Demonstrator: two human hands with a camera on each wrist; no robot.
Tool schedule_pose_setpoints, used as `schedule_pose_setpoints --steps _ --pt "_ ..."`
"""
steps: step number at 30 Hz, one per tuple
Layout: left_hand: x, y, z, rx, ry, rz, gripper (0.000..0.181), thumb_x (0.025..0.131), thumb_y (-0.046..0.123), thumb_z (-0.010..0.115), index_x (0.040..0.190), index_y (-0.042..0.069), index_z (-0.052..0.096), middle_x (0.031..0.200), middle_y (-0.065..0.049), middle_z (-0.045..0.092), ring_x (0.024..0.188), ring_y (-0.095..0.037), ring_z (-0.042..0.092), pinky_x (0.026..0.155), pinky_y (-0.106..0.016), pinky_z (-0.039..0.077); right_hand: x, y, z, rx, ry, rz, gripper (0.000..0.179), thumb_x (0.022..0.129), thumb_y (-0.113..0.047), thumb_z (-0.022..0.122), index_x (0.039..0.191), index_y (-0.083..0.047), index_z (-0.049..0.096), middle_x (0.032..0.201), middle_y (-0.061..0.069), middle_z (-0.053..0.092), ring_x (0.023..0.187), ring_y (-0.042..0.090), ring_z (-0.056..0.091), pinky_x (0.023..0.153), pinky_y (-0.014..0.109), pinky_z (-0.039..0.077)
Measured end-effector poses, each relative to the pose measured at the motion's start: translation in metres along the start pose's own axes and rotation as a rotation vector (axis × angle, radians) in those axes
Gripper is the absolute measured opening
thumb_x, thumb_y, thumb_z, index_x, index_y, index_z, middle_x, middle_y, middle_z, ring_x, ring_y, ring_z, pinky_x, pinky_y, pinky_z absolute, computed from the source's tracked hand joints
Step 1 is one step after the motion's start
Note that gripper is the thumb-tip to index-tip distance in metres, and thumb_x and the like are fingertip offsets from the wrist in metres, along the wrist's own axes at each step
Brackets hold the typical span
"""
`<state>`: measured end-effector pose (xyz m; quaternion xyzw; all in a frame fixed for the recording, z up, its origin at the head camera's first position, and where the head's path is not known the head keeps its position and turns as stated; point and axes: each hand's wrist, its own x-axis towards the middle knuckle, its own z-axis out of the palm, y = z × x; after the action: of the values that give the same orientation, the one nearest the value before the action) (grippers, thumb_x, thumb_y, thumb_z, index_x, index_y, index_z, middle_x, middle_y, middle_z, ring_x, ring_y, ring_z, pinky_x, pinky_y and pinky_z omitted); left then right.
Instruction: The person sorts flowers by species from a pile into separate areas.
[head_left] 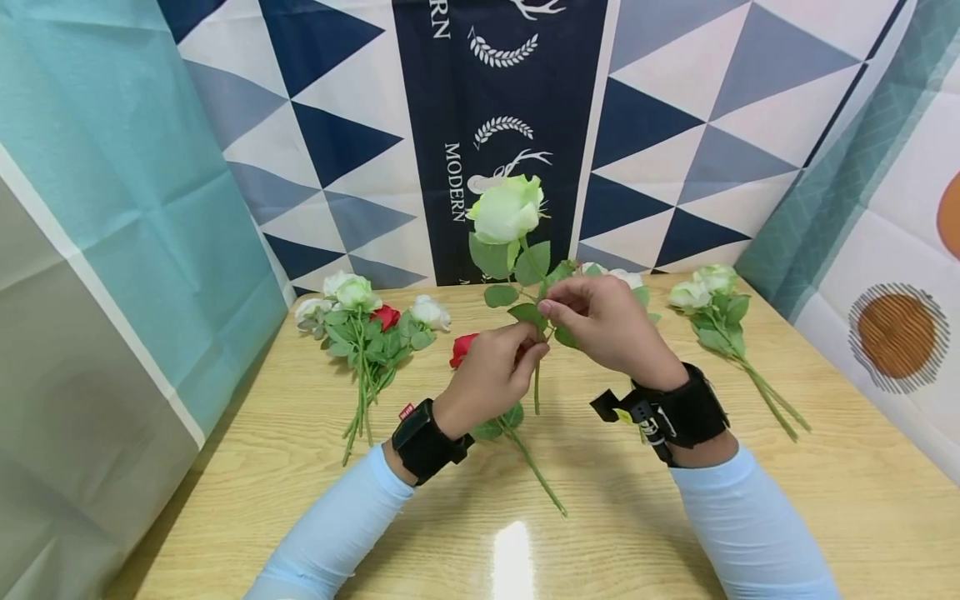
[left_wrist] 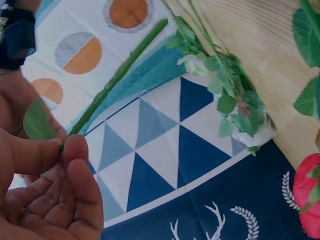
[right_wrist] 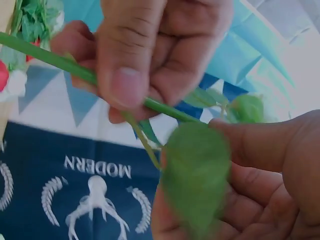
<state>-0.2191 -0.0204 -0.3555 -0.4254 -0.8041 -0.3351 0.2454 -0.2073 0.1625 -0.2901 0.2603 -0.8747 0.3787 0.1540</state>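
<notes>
Pinching the stem (head_left: 537, 393) of a white rose (head_left: 507, 212) between thumb and forefinger of the left hand (head_left: 491, 371), and just above, pinching with the right hand (head_left: 611, 325) as well (whether on the stem or a leaf (right_wrist: 197, 175), cannot tell). Holding the rose upright over the wooden table (head_left: 615, 517), in front of the patterned cloth (head_left: 502, 92), with bloom topmost. Below, see a red rose (head_left: 462, 350) partly hidden behind the left hand; farther off, a flower bunch (head_left: 363, 333) on the left and white roses (head_left: 723, 321) on the right.
</notes>
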Motion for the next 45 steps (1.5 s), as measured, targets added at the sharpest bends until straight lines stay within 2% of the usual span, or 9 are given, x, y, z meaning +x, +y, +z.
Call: schedule_pose_setpoints --steps 5,8,12,17,21,29,38,42,45 --pt "0.001 0.002 -0.004 -0.038 0.004 -0.020 0.011 0.096 0.010 0.057 0.085 0.008 0.058 0.065 0.004 0.046 0.051 -0.005 0.038 0.051 -0.020 0.032 0.003 0.002 0.005 0.025 -0.035 0.020 0.016 0.096 -0.024 0.059 0.093 -0.012 0.070 0.078 0.003 0.064 0.061 0.019 0.051 0.056 0.032 0.041" --pt "0.002 0.001 -0.004 -0.040 0.008 -0.019 0.011 0.096 0.013 0.057 0.086 0.009 0.059 0.063 0.005 0.046 0.051 -0.004 0.039 0.050 -0.020 0.033 0.004 0.004 0.005 0.019 -0.011 0.003 0.017 0.097 -0.022 0.057 0.093 -0.011 0.070 0.071 0.003 0.060 0.055 0.020 0.045 0.052 0.031 0.037" --pt "0.005 -0.001 -0.005 -0.055 0.023 0.008 0.013 0.096 0.015 0.057 0.097 0.005 0.065 0.067 0.005 0.054 0.055 -0.001 0.047 0.054 -0.017 0.040 0.004 0.007 0.000 0.013 0.024 -0.009 0.020 0.098 -0.024 0.055 0.098 -0.010 0.069 0.066 0.004 0.056 0.052 0.020 0.043 0.051 0.030 0.036" --pt "0.008 -0.005 -0.017 -0.053 0.073 0.040 0.016 0.097 0.014 0.056 0.100 0.003 0.067 0.075 0.002 0.062 0.063 -0.002 0.056 0.060 -0.015 0.046 0.003 0.013 -0.018 -0.004 0.109 0.025 0.024 0.098 -0.029 0.053 0.105 -0.011 0.068 0.073 0.005 0.059 0.056 0.020 0.047 0.052 0.029 0.038" --pt "0.011 -0.015 -0.033 -0.035 0.119 0.015 0.016 0.097 0.014 0.056 0.097 0.002 0.067 0.073 0.001 0.062 0.061 -0.003 0.056 0.060 -0.017 0.047 0.002 0.022 -0.038 -0.029 0.200 0.065 0.028 0.099 -0.029 0.052 0.107 -0.007 0.067 0.085 0.007 0.063 0.067 0.019 0.051 0.057 0.026 0.040" --pt "0.011 -0.046 -0.072 -0.034 0.112 -0.138 0.016 0.096 0.017 0.058 0.095 0.005 0.068 0.069 0.000 0.063 0.056 -0.006 0.055 0.056 -0.025 0.047 -0.011 0.051 -0.080 -0.126 0.330 0.190 0.036 0.098 -0.035 0.051 0.112 -0.006 0.068 0.093 0.011 0.065 0.072 0.013 0.053 0.062 0.022 0.040" --pt "0.001 -0.079 -0.111 0.117 0.189 -0.321 0.019 0.095 0.022 0.059 0.095 0.005 0.069 0.070 -0.001 0.065 0.058 -0.010 0.058 0.059 -0.029 0.047 -0.018 0.104 -0.108 -0.121 0.462 0.435 0.045 0.098 -0.036 0.049 0.117 0.001 0.064 0.087 -0.002 0.061 0.067 0.009 0.049 0.052 0.022 0.038" --pt "-0.009 -0.096 -0.129 0.153 0.194 -0.396 0.023 0.096 0.025 0.058 0.096 0.005 0.069 0.073 -0.006 0.067 0.061 -0.014 0.060 0.060 -0.032 0.047 -0.022 0.124 -0.112 -0.158 0.454 0.521 0.048 0.099 -0.037 0.043 0.123 0.001 0.061 0.095 0.008 0.058 0.069 0.013 0.049 0.051 0.024 0.039" --pt "-0.019 -0.110 -0.141 0.169 0.165 -0.465 0.025 0.097 0.027 0.057 0.097 0.005 0.069 0.076 -0.010 0.066 0.065 -0.018 0.060 0.062 -0.036 0.045 -0.026 0.143 -0.115 -0.179 0.425 0.570 0.050 0.100 -0.035 0.040 0.126 0.003 0.058 0.105 0.017 0.057 0.073 0.017 0.049 0.053 0.027 0.040"
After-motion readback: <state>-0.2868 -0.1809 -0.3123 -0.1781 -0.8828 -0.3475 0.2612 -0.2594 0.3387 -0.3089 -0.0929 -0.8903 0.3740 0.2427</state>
